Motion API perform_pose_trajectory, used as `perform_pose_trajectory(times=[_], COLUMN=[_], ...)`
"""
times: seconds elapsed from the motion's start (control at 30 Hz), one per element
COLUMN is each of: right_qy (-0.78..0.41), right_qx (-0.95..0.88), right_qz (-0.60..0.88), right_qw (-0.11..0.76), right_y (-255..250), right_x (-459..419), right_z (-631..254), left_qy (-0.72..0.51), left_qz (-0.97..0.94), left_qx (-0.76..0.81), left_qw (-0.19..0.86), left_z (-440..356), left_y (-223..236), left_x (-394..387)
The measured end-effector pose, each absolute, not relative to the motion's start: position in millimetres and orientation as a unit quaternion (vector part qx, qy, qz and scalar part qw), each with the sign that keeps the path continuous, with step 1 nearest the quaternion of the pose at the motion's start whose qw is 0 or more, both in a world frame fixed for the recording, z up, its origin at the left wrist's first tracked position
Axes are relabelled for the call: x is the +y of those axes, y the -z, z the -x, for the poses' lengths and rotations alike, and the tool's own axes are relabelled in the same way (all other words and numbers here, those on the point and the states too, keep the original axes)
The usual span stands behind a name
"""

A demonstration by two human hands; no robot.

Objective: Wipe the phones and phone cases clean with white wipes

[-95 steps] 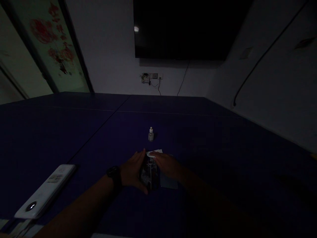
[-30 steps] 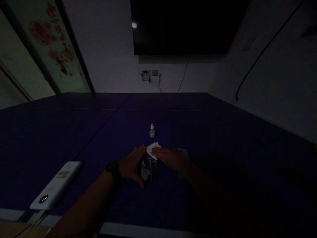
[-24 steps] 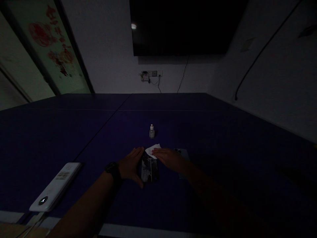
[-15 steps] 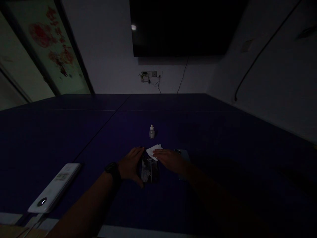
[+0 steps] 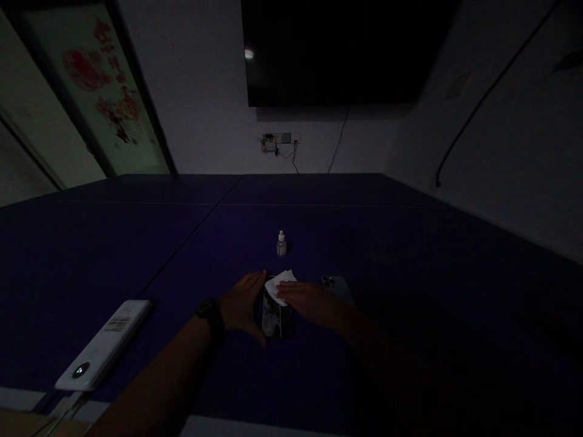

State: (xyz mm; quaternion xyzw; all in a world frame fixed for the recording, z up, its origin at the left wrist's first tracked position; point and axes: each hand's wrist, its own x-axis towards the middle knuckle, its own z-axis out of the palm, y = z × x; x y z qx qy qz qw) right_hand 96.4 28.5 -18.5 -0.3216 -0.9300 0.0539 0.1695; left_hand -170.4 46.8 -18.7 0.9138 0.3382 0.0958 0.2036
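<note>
- Black phone [image 5: 272, 323] lies flat on the worktop [image 5: 204, 243], left hand [image 5: 241, 303] spread along its edge; slack there could let it slide
- Right hand [image 5: 312, 300] rests over white wipe [image 5: 274, 287], can't tell if it's pinching; a rightward sweep might nudge the second phone [image 5: 337, 286]

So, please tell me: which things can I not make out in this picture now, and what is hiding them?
All in the head view:
Dark phone: upper part mostly covered by the white cloth and right hand.
Second phone: lower part mostly behind the right wrist.
Bottle: label too small to read.
Television: top cut off by the upper edge.
</note>
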Motion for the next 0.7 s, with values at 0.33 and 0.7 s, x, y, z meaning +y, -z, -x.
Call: perform_pose_trajectory(times=[0.33,0.7], right_qy=[-0.057,-0.064], right_qx=[-0.924,-0.921], right_qz=[0.335,0.343], right_qw=[0.177,0.172], right_y=[14,13], right_x=[29,31], right_z=[-99,-99], left_qy=[-0.1,-0.087], left_qz=[-0.914,-0.908], left_qx=[0.34,0.355], left_qw=[0.198,0.205], left_z=[171,170], left_y=[21,20], left_x=[47,47])
